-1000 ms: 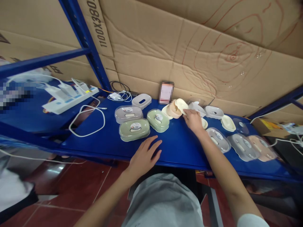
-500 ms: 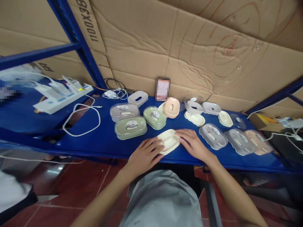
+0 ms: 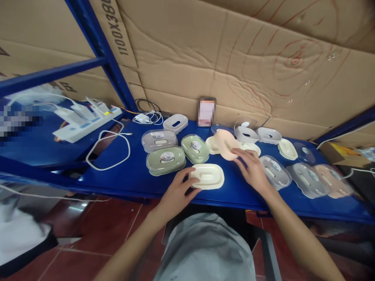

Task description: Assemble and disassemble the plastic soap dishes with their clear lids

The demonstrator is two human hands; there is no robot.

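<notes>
Holding a cream tray (image 3: 207,176) steady near the front edge of the blue shelf (image 3: 131,171), my left hand (image 3: 177,192) rests its fingers (image 3: 190,176) against the tray's left end, spread and pressing rather than closed around it. My right hand (image 3: 251,168) reaches toward the middle of the shelf; its fingers (image 3: 238,154) grip the near rim of a peach tray (image 3: 226,143), which sits tilted, one side lifted off the shelf.

Judged from the layout, the work is partly done. Three boxes with clear lids on stand closed to the left: two green boxes (image 3: 166,159) (image 3: 195,148) and one grey box (image 3: 159,139). Three more lidded boxes (image 3: 274,170) lie in a row toward the right end. Left over along the back edge are loose parts: a white tray (image 3: 175,123), two grey-white pieces (image 3: 245,134), a cream piece (image 3: 287,148) and a clear lid (image 3: 304,153). Neither tray in my hands has a lid on yet.

A white power strip (image 3: 88,123) with its cable (image 3: 108,150) sits at the far left, apart from the boxes.
</notes>
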